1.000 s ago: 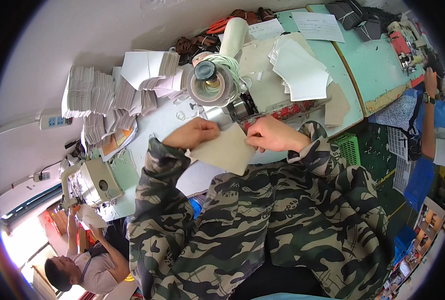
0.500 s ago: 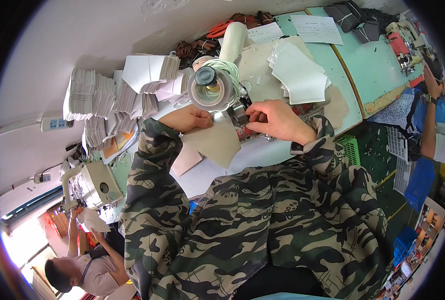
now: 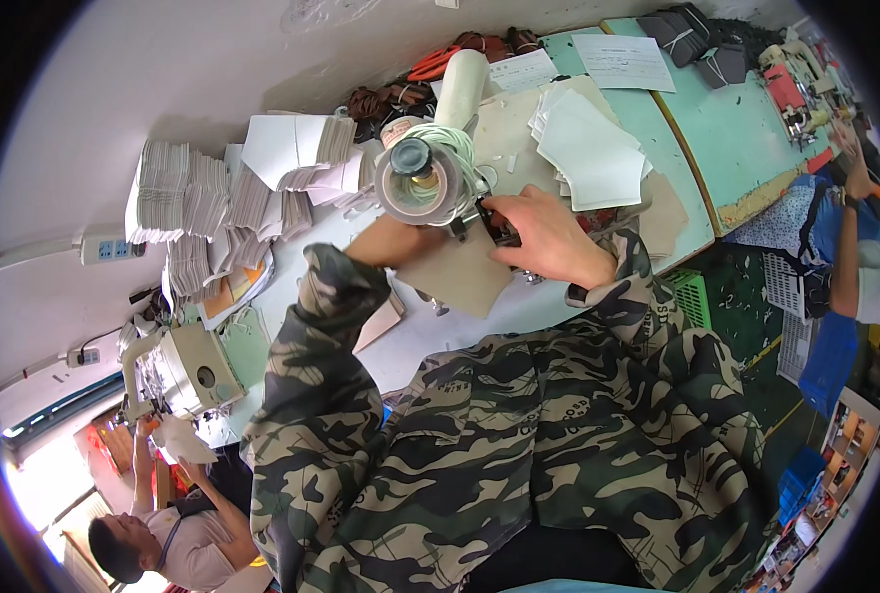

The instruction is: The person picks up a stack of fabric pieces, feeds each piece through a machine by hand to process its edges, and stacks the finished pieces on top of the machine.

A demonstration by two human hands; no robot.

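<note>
A tan flat sheet (image 3: pixel 464 274) lies under the head of a pale sewing machine (image 3: pixel 462 84), its lower corner pointing toward me. My left hand (image 3: pixel 395 242) is on the sheet's left side; its fingertips are hidden behind a round roll (image 3: pixel 420 188) with a dark knob. My right hand (image 3: pixel 555 240) is at the machine's dark working parts, right of the sheet. Its index finger reaches the dark metal, while the thumb, apart from it, is by the sheet's right edge. Another pinkish-tan piece (image 3: pixel 380 323) rests on the white table under my left forearm.
Tall stacks of white cut pieces (image 3: pixel 178 193) stand left against the wall. Fanned white pieces (image 3: pixel 593 148) lie right of the machine. Pale green cord (image 3: pixel 457 148) is coiled around the roll. Co-workers sit at machines lower left and far right. A green crate (image 3: pixel 692 296) stands below the table.
My left hand and the tan sheet have moved right, under the machine head. My right thumb and index finger have spread apart around the dark parts.
</note>
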